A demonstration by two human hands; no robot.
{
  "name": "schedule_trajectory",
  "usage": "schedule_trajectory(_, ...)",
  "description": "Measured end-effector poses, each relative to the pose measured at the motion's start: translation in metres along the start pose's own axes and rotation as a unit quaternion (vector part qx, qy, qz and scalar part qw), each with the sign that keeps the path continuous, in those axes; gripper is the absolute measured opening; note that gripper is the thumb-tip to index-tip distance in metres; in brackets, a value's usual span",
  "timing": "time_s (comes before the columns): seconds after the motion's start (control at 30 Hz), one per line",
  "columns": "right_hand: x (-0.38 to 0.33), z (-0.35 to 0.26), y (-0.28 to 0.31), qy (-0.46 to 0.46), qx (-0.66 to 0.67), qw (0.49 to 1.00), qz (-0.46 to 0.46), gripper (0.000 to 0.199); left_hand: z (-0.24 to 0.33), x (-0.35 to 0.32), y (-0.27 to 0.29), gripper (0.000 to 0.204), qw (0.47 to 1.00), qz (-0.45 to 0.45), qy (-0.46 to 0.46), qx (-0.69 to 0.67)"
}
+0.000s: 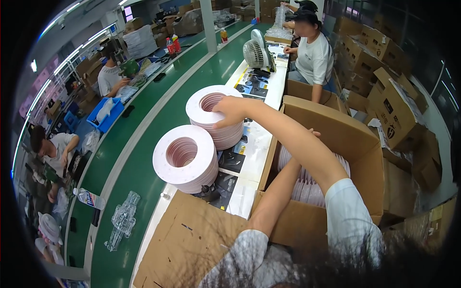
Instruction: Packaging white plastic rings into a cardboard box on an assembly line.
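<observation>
Gripping far ring stack [226, 137] by rim with right hand [232, 110], beside near stack [204, 165]; over box [331, 117] with left hand [314, 132], too hidden to tell finger state.

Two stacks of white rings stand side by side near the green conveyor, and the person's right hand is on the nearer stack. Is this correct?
Not quite: the right hand is on the farther stack, not the nearer stack. The head view shows this. The rest of your statement is right.
</observation>
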State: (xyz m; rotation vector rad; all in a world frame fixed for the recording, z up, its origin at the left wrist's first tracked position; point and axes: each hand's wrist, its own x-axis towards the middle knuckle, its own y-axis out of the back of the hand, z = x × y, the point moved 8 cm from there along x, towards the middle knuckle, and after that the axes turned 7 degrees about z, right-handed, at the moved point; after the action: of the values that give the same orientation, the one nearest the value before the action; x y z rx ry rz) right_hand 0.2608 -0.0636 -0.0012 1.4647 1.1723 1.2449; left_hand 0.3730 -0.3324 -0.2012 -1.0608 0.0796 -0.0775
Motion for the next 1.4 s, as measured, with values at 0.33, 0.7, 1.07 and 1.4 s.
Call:
schedule_trajectory(0.33,-0.007,0.019,-0.010,-0.044,-0.009,0.998,-0.038,0.063,-0.018,-0.007,-0.016,0.033,0.998,-0.029,0.051,-0.018)
schedule_trajectory(0.7,-0.226,0.060,0.081,-0.125,0.067,0.933,0.331,0.027,-0.011,0.004,0.031,0.033,0.755,0.086,-0.056,0.648)
schedule_trajectory(1.07,-0.704,0.209,-0.168,-0.790,0.176,0.563,0.167,0.061,-0.048,-0.017,-0.008,0.028,0.459,-0.136,-0.047,0.877)
schedule_trajectory(1.4,-0.691,0.238,-0.248,-0.771,0.384,0.466,0.200,0.053,-0.060,-0.022,0.027,0.030,0.442,-0.179,0.040,0.878)
